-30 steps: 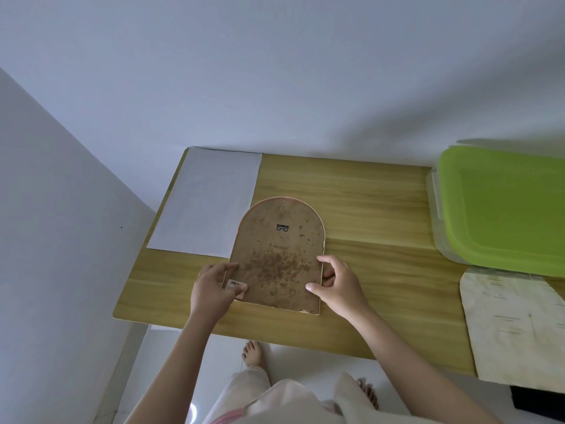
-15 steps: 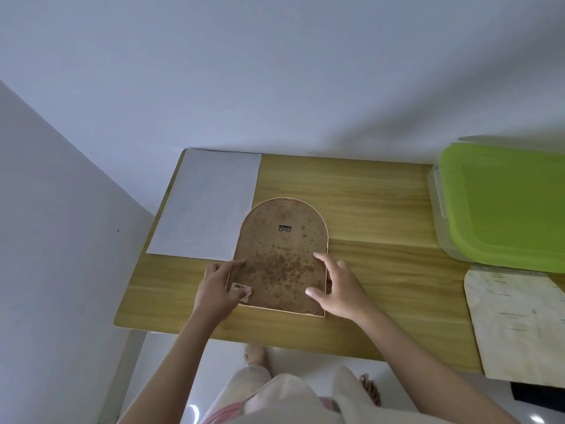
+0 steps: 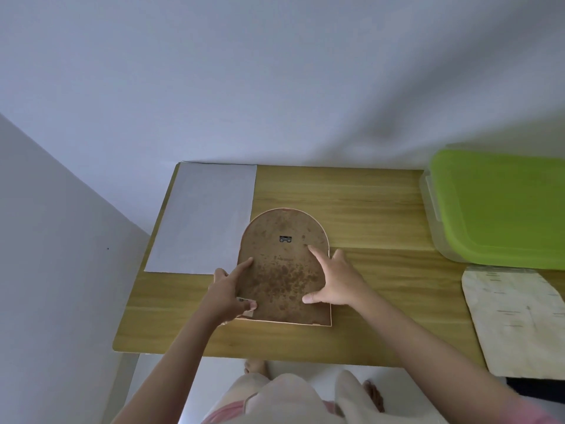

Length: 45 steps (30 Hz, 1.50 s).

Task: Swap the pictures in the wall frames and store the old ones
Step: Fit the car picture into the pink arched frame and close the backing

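Observation:
An arch-shaped picture frame (image 3: 281,270) lies face down on the wooden table (image 3: 360,203), showing its stained brown backing board and a small metal hanger near the top. My left hand (image 3: 227,293) rests on the frame's lower left side, index finger stretched onto the backing and thumb near a barcode sticker. My right hand (image 3: 334,278) lies spread on the right half, index finger pointing up towards the hanger, thumb out to the left.
A white sheet (image 3: 204,218) lies at the table's back left, touching the frame's edge. A clear box with a green lid (image 3: 501,206) stands at the right. An arch-shaped beige printed sheet (image 3: 519,319) lies below the box. Walls close behind and left.
Both hands have slid up from the frame's lower corners onto the backing, fingers stretching out. The right index finger now reaches near the hanger. The frame has stayed in place.

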{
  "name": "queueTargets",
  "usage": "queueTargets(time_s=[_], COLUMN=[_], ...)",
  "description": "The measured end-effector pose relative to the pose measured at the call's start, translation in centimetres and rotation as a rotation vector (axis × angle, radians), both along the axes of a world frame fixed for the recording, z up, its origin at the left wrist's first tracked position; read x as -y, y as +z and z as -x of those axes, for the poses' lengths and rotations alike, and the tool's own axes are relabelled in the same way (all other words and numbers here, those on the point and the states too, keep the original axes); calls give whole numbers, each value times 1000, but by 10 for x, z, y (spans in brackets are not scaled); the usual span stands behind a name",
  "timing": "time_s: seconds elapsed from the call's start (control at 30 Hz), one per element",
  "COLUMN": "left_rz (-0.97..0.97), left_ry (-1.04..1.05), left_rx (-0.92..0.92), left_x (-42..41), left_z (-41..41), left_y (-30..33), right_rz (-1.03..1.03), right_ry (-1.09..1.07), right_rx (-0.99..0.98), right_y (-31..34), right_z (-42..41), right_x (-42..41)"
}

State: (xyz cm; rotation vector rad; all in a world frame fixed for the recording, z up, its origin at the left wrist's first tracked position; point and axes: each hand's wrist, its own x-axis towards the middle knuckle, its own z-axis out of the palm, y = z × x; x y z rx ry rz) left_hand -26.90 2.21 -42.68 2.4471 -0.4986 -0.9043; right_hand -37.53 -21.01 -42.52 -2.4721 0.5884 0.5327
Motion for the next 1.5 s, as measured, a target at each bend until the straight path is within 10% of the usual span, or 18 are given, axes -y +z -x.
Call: queueTargets(time_s=[0.47,0.83,1.2,1.5], left_rz=[14,528,1021,1091], left_ry=[-4,241,147,37], left_rx=[46,-164,-84,285], left_x=[-3,-20,33,51], left_z=[2,0,-36,-26], left_y=[0,15,127,158], right_rz=[-62,-355,-89,-429], right_ry=[-235,-867,-749,-305], right_rx=[-50,541,797,930], right_y=[9,-7,94,185], right_z=[-43,5,-47,-72], right_x=[13,-27,14,-10])
